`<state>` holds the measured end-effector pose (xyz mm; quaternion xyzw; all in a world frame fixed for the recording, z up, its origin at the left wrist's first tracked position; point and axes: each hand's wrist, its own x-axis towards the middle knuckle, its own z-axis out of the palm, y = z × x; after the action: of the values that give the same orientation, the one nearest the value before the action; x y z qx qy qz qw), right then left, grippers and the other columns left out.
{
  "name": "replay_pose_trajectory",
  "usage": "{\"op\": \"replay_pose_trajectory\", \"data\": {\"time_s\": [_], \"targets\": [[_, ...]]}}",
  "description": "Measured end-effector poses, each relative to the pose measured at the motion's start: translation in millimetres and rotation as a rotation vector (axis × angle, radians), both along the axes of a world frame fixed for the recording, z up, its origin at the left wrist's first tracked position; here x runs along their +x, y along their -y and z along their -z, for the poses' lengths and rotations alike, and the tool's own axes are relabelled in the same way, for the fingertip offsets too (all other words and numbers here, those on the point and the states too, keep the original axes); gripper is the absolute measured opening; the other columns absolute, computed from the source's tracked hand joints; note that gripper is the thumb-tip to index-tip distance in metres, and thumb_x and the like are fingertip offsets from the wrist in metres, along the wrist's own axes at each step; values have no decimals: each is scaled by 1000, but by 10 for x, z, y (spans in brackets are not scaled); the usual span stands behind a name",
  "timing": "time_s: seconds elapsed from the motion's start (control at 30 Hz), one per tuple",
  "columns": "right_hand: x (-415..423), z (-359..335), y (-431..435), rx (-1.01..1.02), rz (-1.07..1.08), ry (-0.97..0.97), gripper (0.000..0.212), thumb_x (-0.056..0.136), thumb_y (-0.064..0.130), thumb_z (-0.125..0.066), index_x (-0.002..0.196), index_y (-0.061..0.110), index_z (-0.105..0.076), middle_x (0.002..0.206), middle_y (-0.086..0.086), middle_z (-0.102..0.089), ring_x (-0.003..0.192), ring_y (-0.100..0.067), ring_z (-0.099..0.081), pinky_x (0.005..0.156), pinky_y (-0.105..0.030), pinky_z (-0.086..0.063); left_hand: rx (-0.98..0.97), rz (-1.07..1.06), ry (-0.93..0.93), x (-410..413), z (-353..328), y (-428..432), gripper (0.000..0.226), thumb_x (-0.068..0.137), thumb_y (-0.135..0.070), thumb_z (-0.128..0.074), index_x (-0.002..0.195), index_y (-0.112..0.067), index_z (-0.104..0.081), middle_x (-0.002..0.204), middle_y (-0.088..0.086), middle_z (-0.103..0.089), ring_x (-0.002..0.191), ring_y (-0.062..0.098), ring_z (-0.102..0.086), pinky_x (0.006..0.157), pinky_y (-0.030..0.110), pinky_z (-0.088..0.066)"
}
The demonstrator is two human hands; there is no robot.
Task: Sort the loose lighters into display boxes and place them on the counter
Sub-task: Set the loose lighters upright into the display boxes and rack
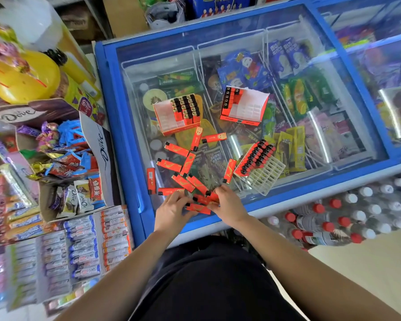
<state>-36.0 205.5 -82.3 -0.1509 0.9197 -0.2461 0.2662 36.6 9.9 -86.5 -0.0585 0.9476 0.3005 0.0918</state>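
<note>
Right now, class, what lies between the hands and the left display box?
Head view: loose lighters, scattered on the freezer lid, fill the stretch from the left hand and right hand to the left display box.

Small shop: ice-cream freezer (134, 126), candy displays (56, 158), bottled water (357, 214).

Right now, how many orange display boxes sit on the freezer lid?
2. The left box is roughly half filled with lighters; the right box holds a few at its left end. The white grid tray is not a box. None seems hidden.
</note>
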Motion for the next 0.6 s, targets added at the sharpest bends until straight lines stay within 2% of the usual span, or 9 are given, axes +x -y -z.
{"op": "replay_pose_trajectory", "data": {"time_s": [0.17,0.27,0.33,0.4,0.47,0.53,0.6], "targets": [[19,-12,-45,-18,8,33,29,87,27,-74,93,11,-51,90,0,-52,78,-16,-47,69,-27,-34,7,9,62,-20,-14,26,33,69,-35,-89,93,-23,-69,98,-12,-57,85,12,-53,59,35,-52],[56,-48,-159,-120,85,70,19,89,22,-72,86,15,-55,83,4,-53,71,-11,-48,66,-23,-31,57,-36,134,-63,-82,55,33,71,-33,-88,87,-28,-59,87,-17,-58,74,11,-54,60,31,-49],[87,-119,-275,-194,243,71,30,85,19,-76,72,24,-50,72,12,-47,63,-2,-44,60,-16,-31,135,-98,201,-108,-139,65,34,71,-30,-88,85,-30,-58,76,-15,-61,69,9,-57,61,27,-48],[108,-205,-384,-251,418,60,43,81,15,-80,63,32,-44,69,13,-44,60,-1,-43,60,-11,-35,237,-135,214,-148,-183,66,31,71,-25,-88,86,-29,-62,72,-15,-63,69,7,-59,62,17,-45],[136,-267,-527,-286,581,53,47,79,15,-81,60,30,-41,64,12,-41,56,-4,-41,57,-12,-34,331,-164,213,-199,-236,11,27,74,-19,-87,89,-27,-65,70,-21,-64,67,3,-59,62,12,-43],[141,-303,-663,-317,712,45,49,79,19,-81,58,26,-38,56,11,-37,52,-7,-37,52,-17,-31,406,-198,214,-262,-280,-57,25,78,-18,-85,92,-26,-66,70,-25,-63,65,3,-59,63,14,-46],[110,-343,-790,-368,802,32,51,79,21,-82,57,25,-36,53,10,-32,51,-8,-32,51,-18,-28,445,-198,200,-330,-335,-142,23,81,-20,-82,96,-27,-66,71,-24,-63,69,10,-63,66,23,-53]]}}
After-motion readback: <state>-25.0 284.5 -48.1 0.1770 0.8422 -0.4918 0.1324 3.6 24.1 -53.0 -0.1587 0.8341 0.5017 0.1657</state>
